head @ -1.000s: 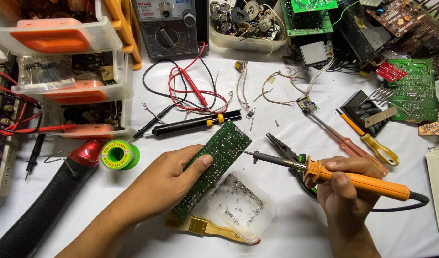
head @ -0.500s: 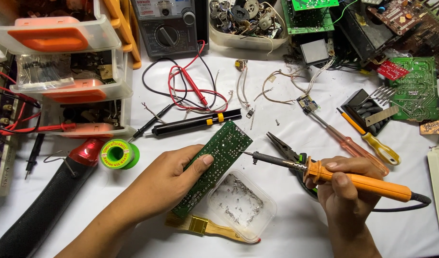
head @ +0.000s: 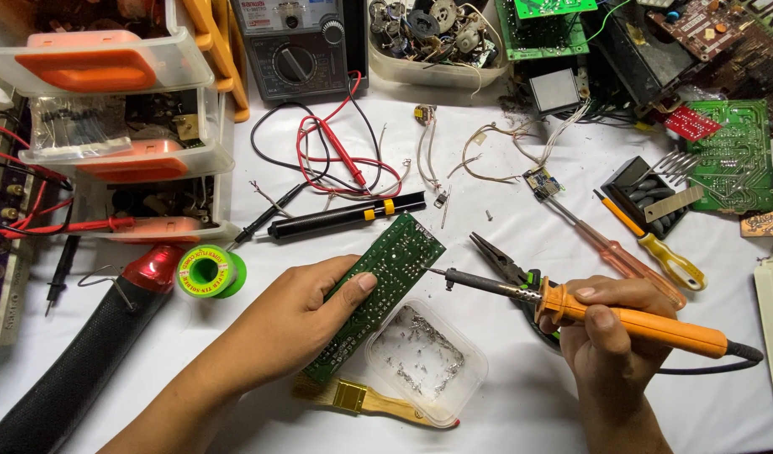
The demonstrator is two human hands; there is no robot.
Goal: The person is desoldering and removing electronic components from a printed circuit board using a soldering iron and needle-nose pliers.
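1. Green circuit board (head: 376,296), long and narrow, lies tilted under the left hand (head: 295,324). Its lower end rests over the rim of a clear plastic tray (head: 470,378) of solder scraps. The left grip is closed on the board, thumb pressing the solder side.
2. Right hand (head: 609,336) has its grip closed around the orange handle of a soldering iron (head: 571,307). The iron's tip meets the board's right edge.
3. Doing this well seems to call for a steady board, thumb kept well away from the hot tip, and the tip held flat on one joint only.
4. Nearby on the white worktop (head: 521,227): black pliers (head: 502,261) just behind the iron, a green solder spool (head: 210,272) to the left, and a small brush (head: 361,397) under the board's lower end.
5. Farther back lie a black desoldering pump (head: 344,217) and red and black meter leads (head: 340,160).
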